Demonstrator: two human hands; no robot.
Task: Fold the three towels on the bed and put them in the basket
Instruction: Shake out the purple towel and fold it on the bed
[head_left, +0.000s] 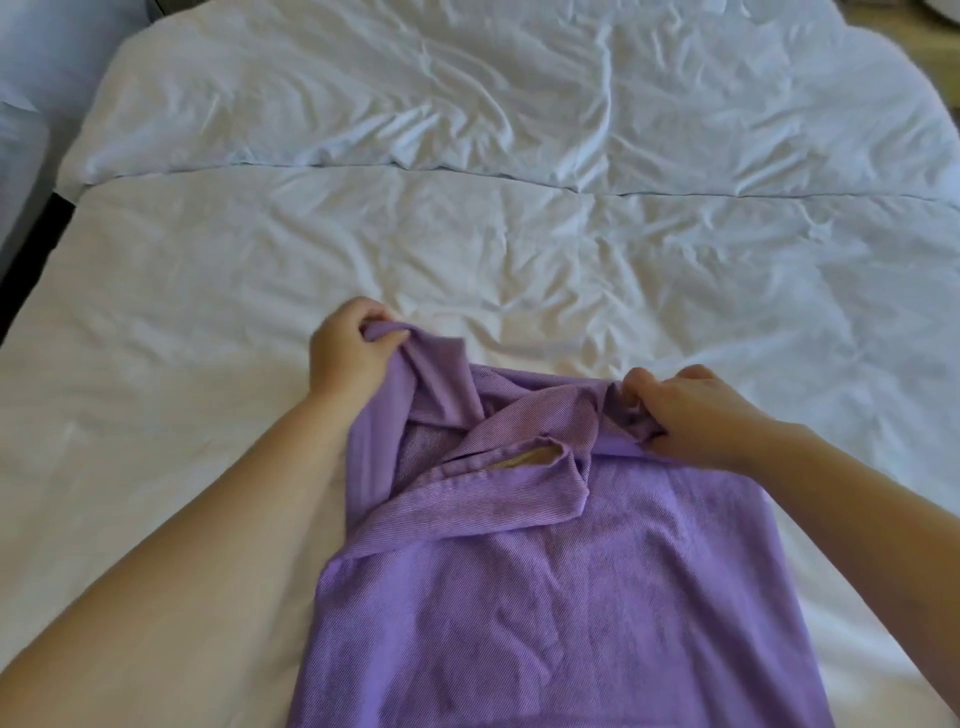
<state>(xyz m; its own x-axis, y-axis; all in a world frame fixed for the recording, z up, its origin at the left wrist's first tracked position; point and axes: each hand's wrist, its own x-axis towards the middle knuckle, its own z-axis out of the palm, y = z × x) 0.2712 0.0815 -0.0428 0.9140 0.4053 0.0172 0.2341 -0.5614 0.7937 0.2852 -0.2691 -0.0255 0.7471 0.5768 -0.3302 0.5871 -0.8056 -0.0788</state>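
View from a head-worn camera looking down over a bed (519, 234) covered in a wrinkled white duvet. A purple towel (545, 571) lies on the near part of the bed, directly below the camera. It spreads fairly flat at its near end and runs out of the bottom of the picture. Its far end is rumpled, with loose folds crossing over one another. At the far-left corner of the towel, the person's left hand (353, 353) has its fingers and thumb curled tight round a bunch of cloth, lifting it a little. At the far-right corner of the towel, the right hand (696, 415) pinches the edge between curled fingers and thumb, low against the cloth. In a gap among the folds between the two hands, a small tan patch (524, 460) shows; what it is cannot be told. Beyond the towel there is only white bedding, with a turned-back duvet edge running across. No other towel and no basket are in view. Judging by this, the task looks to be at an early point: this towel seems to be in the middle of being straightened or given a first fold, no neat fold is finished, and placing towels in the basket remains to be done.
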